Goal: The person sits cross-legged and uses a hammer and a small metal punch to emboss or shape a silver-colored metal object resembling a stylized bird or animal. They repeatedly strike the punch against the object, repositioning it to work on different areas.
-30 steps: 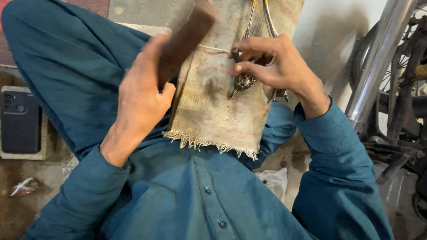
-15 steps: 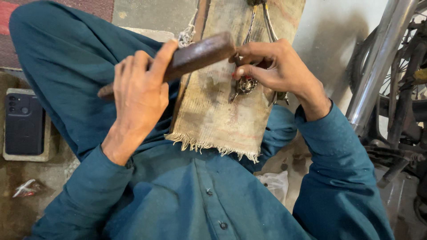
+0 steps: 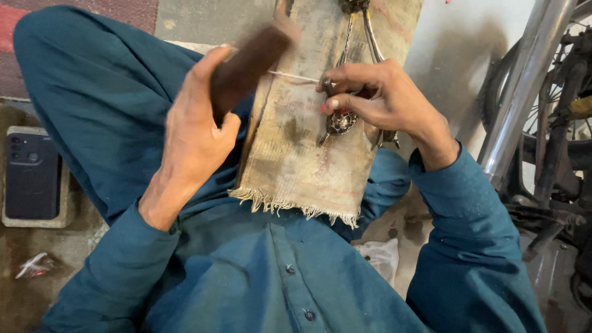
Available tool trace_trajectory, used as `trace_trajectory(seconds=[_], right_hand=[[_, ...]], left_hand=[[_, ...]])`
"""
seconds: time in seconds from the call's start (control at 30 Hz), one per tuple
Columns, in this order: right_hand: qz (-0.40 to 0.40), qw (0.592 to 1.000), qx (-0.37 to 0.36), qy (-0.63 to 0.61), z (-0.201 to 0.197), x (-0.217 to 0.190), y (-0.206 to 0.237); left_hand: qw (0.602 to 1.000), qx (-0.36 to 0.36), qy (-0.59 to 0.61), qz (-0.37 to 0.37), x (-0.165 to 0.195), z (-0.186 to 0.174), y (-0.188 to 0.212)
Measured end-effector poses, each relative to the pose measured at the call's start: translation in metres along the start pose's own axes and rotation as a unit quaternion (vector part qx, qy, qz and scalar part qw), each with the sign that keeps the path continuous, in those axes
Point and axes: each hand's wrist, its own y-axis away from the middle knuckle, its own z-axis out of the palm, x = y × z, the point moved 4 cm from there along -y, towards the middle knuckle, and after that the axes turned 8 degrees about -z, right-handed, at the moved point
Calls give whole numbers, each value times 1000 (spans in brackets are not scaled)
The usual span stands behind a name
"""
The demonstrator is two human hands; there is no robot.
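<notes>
My left hand (image 3: 194, 132) grips a dark brown wooden block (image 3: 246, 61), blurred with motion, raised over the left edge of a frayed beige cloth (image 3: 296, 160) laid over a board on my lap. My right hand (image 3: 376, 102) pinches a thin metal tool (image 3: 325, 83) and presses down on a small round ornate metal piece (image 3: 340, 122) lying on the cloth. Metal tong arms (image 3: 364, 31) run from that piece toward the top of the view. A thin light thread (image 3: 290, 75) crosses the cloth between both hands.
A dark phone (image 3: 32, 176) lies on a pale block at the left on the floor. A shiny metal pole (image 3: 521, 98) and bicycle parts (image 3: 561, 154) stand at the right. A crumpled plastic bag (image 3: 376, 256) lies under my right arm.
My left hand has swung the wooden block: upright one second ago, laid down toward the metal piece half a second ago, now lifted back up and left. My right hand stays put.
</notes>
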Motion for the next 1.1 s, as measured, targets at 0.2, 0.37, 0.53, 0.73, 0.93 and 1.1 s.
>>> trace_trajectory(seconds=[0.2, 0.37, 0.53, 0.73, 0.93, 1.1], right_hand=[[12, 1000, -14, -14, 2, -3, -9], [6, 1000, -7, -17, 2, -9, -17], [48, 998, 22, -40, 9, -13, -24], [112, 984, 109, -86, 25, -10, -25], [121, 988, 93, -30, 29, -9, -30], [87, 993, 62, 58, 30, -14, -40]], left_hand=[[1000, -4, 3, 1, -7, -5, -3], [996, -8, -92, 19, -15, -7, -6], [980, -70, -186, -27, -24, -8, -9], [994, -62, 76, -44, -36, -12, -13], [971, -120, 146, -149, -50, 2, -9], [966, -91, 213, -112, -48, -3, -9]])
